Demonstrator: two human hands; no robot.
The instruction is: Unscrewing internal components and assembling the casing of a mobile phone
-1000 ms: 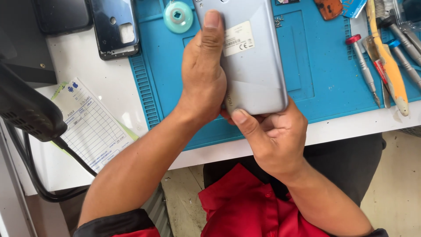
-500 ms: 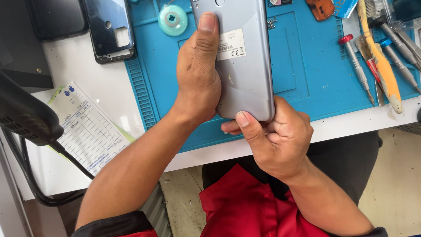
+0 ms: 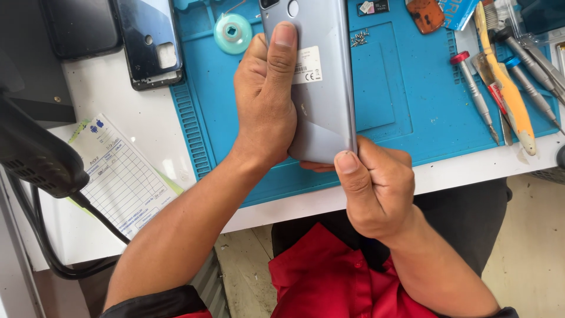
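left hand (image 3: 265, 103): fingers wrapped, thumb extended flat, pointing away | right hand (image 3: 376, 188): curled into a pinch, thumb pressed at top, knuckles up | forearms: bare, angled inward, hands touching

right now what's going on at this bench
A person in a red shirt holds a silver phone back-side up over a blue work mat. The left hand grips its side with the thumb laid on the back cover; the right hand pinches the lower corner. Screwdrivers lie on the mat's right, a dark phone frame and a paper form on the left.
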